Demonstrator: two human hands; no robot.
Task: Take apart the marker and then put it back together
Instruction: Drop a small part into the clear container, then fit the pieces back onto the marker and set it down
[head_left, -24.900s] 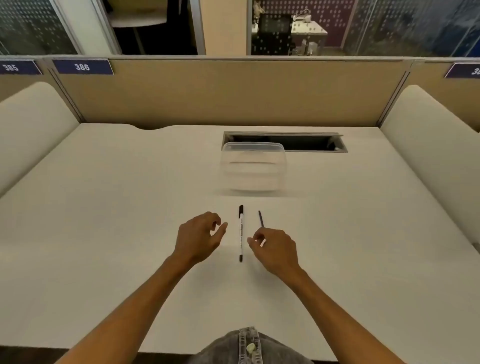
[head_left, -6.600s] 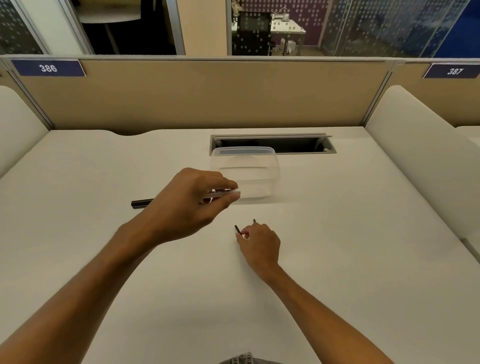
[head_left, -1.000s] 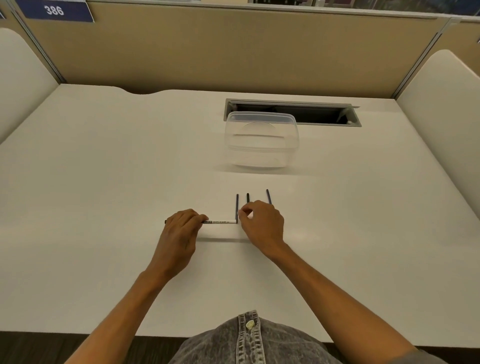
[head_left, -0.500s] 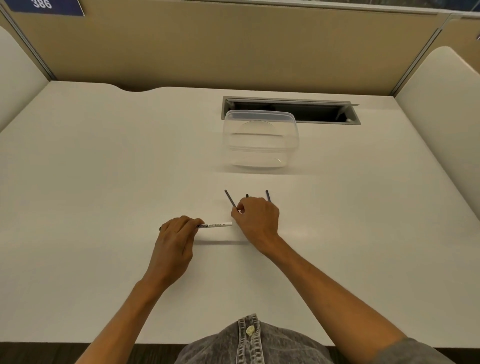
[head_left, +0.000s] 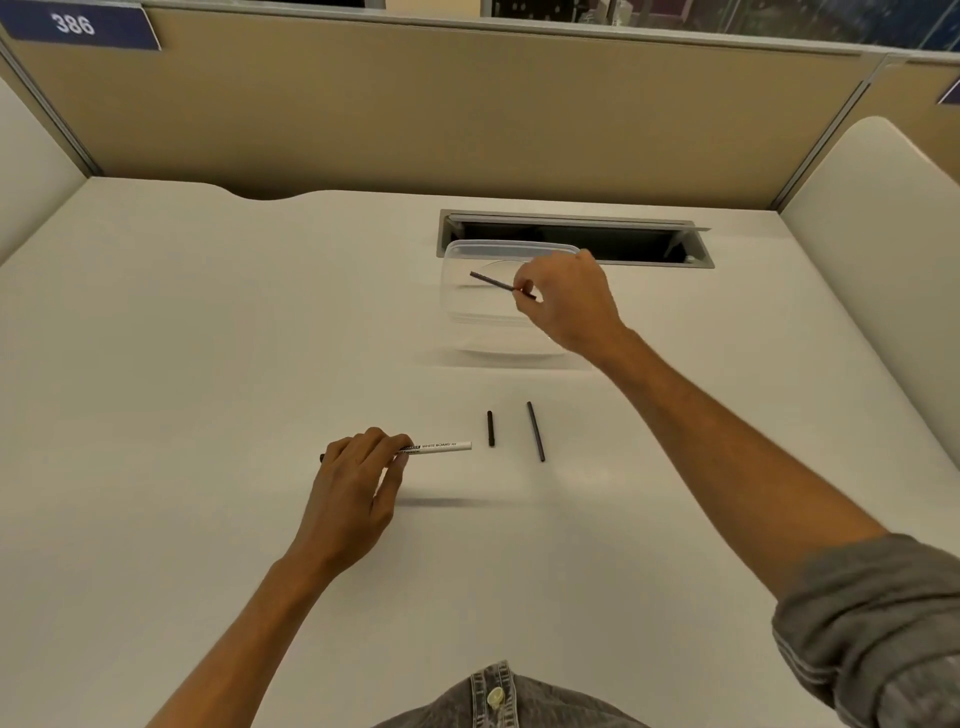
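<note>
White desk (head_left: 208, 364): marker apart, you're mid-task.
Left hand (head_left: 358, 478) grips barrel (head_left: 441, 447); right hand (head_left: 566, 296) pinches rod (head_left: 493, 280) above tub (head_left: 467, 322); next, feed a part into barrel.

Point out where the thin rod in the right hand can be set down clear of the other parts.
Bare white desk lies left of the clear plastic container, and right of the long black rod. Crowded: between white marker barrel and short black piece.
</note>
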